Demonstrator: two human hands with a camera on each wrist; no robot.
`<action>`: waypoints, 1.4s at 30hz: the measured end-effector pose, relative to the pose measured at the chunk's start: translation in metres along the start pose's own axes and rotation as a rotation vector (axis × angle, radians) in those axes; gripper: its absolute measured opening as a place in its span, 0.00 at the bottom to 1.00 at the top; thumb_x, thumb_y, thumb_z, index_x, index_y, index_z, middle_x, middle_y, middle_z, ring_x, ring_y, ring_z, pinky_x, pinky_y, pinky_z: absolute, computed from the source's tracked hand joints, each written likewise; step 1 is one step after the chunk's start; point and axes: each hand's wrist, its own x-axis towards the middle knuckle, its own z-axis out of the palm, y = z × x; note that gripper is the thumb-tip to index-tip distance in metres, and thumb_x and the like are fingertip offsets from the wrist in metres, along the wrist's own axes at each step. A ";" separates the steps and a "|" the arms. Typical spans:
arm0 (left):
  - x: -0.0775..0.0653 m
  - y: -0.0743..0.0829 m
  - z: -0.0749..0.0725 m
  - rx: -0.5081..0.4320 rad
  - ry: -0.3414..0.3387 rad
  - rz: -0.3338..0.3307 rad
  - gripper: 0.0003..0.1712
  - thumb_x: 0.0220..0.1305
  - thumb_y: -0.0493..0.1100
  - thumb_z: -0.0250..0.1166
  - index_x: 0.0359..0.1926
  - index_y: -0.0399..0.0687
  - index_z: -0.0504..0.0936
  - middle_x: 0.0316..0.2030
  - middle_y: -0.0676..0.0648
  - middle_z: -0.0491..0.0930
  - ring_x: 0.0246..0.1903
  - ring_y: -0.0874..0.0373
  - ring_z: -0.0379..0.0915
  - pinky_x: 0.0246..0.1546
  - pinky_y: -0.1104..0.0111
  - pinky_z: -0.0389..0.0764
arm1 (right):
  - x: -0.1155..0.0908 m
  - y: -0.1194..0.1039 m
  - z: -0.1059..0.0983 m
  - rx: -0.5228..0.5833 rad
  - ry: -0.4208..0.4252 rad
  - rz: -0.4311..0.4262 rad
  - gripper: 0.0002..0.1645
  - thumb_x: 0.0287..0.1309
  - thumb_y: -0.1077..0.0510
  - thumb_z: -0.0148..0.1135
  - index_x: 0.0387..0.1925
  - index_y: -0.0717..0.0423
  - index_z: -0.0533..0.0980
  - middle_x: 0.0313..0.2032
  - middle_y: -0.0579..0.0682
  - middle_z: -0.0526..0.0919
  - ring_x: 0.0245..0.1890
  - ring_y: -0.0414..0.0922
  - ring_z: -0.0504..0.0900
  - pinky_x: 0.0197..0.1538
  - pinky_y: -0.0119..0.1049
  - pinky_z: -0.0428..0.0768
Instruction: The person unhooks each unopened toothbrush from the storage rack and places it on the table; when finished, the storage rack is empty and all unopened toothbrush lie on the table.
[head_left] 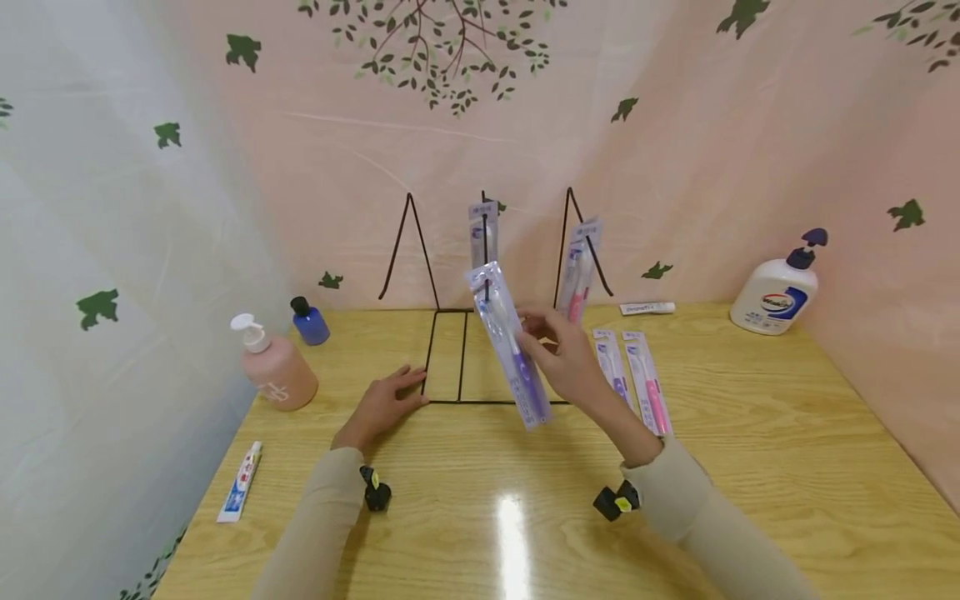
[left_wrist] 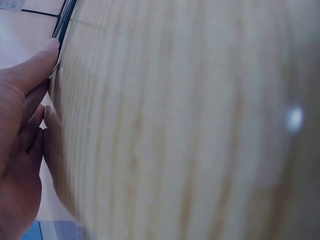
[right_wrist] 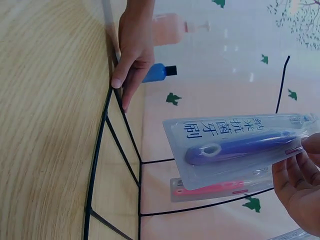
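Note:
My right hand (head_left: 566, 354) pinches the edge of a packaged purple toothbrush (head_left: 525, 379), which tilts at the front of the rack's middle prong. The prong's tip shows against the upper part of the pack. Behind it, another toothbrush pack (head_left: 480, 237) hangs on the same prong. A packaged pink toothbrush (head_left: 581, 279) hangs on the right prong. My left hand (head_left: 386, 404) touches the front left corner of the black wire rack (head_left: 460, 358) with thumb and fingers extended. The thumb (left_wrist: 37, 67) lies against the wire in the left wrist view.
Two toothbrush packs, purple (head_left: 615, 367) and pink (head_left: 648, 383), lie right of the rack. A toothpaste box (head_left: 647, 308) and white pump bottle (head_left: 772, 296) stand behind. Leftward are a pink pump bottle (head_left: 281, 375), blue bottle (head_left: 311, 325) and toothpaste tube (head_left: 242, 483).

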 end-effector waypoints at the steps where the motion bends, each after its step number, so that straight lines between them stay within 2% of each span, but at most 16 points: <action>1: 0.000 0.000 0.000 0.001 -0.001 0.002 0.32 0.63 0.51 0.65 0.66 0.48 0.71 0.70 0.44 0.61 0.71 0.44 0.52 0.68 0.46 0.56 | -0.003 -0.002 -0.001 -0.004 -0.012 0.000 0.17 0.66 0.61 0.57 0.56 0.56 0.73 0.38 0.56 0.80 0.38 0.48 0.82 0.37 0.33 0.83; 6: 0.000 0.000 0.000 0.015 -0.010 -0.005 0.32 0.63 0.52 0.64 0.66 0.49 0.70 0.71 0.40 0.58 0.71 0.41 0.52 0.68 0.45 0.56 | -0.017 -0.008 -0.008 -0.021 -0.044 -0.017 0.18 0.66 0.61 0.56 0.56 0.58 0.73 0.38 0.56 0.81 0.35 0.45 0.81 0.36 0.32 0.82; 13: 0.001 0.000 0.001 0.001 -0.006 -0.005 0.32 0.63 0.51 0.65 0.66 0.49 0.71 0.71 0.43 0.59 0.71 0.44 0.51 0.69 0.46 0.55 | -0.027 -0.018 -0.016 -0.051 -0.054 -0.058 0.17 0.66 0.62 0.57 0.56 0.58 0.74 0.37 0.54 0.81 0.36 0.44 0.80 0.37 0.32 0.82; 17: 0.001 0.000 0.001 -0.008 -0.004 0.004 0.32 0.63 0.51 0.65 0.66 0.48 0.71 0.70 0.44 0.60 0.72 0.44 0.51 0.68 0.46 0.56 | -0.035 -0.017 -0.022 -0.075 -0.026 -0.079 0.17 0.65 0.62 0.57 0.54 0.57 0.75 0.36 0.52 0.82 0.36 0.42 0.81 0.39 0.32 0.83; 22: 0.000 0.000 0.001 -0.014 -0.001 0.008 0.32 0.63 0.51 0.65 0.66 0.48 0.71 0.70 0.44 0.61 0.72 0.44 0.51 0.68 0.46 0.56 | -0.049 -0.005 -0.039 -0.083 0.030 -0.068 0.18 0.64 0.65 0.58 0.55 0.59 0.75 0.37 0.52 0.81 0.37 0.37 0.81 0.39 0.30 0.83; 27: 0.000 0.000 0.001 -0.010 0.001 0.010 0.32 0.63 0.51 0.65 0.66 0.48 0.71 0.70 0.44 0.60 0.72 0.45 0.51 0.68 0.46 0.56 | -0.065 0.014 -0.063 -0.142 0.090 -0.010 0.18 0.63 0.66 0.58 0.55 0.60 0.74 0.37 0.54 0.81 0.37 0.31 0.80 0.38 0.26 0.82; 33: 0.000 -0.001 0.001 0.002 -0.004 0.005 0.32 0.63 0.51 0.64 0.66 0.47 0.71 0.70 0.44 0.60 0.72 0.45 0.50 0.69 0.46 0.56 | -0.086 0.035 -0.095 -0.282 0.146 0.092 0.19 0.65 0.61 0.57 0.57 0.58 0.74 0.38 0.52 0.81 0.41 0.36 0.81 0.42 0.19 0.78; 36: -0.001 0.000 0.001 0.005 -0.005 0.002 0.32 0.63 0.51 0.64 0.66 0.47 0.71 0.71 0.44 0.60 0.72 0.45 0.50 0.68 0.46 0.56 | -0.095 0.044 -0.112 -0.353 0.167 0.149 0.20 0.67 0.59 0.55 0.58 0.58 0.73 0.40 0.52 0.80 0.42 0.33 0.80 0.42 0.16 0.77; 40: -0.001 0.001 0.001 0.004 -0.001 0.004 0.32 0.63 0.51 0.64 0.66 0.48 0.71 0.70 0.44 0.60 0.72 0.44 0.51 0.68 0.46 0.56 | -0.101 0.060 -0.138 -0.388 0.186 0.230 0.21 0.69 0.56 0.53 0.60 0.60 0.71 0.41 0.55 0.79 0.38 0.25 0.76 0.38 0.18 0.79; 42: -0.001 0.001 0.001 0.002 0.000 0.006 0.32 0.63 0.51 0.64 0.66 0.48 0.71 0.70 0.44 0.61 0.72 0.45 0.51 0.68 0.46 0.56 | -0.102 0.069 -0.150 -0.380 0.188 0.274 0.23 0.69 0.55 0.52 0.61 0.61 0.70 0.42 0.56 0.77 0.36 0.25 0.75 0.36 0.22 0.80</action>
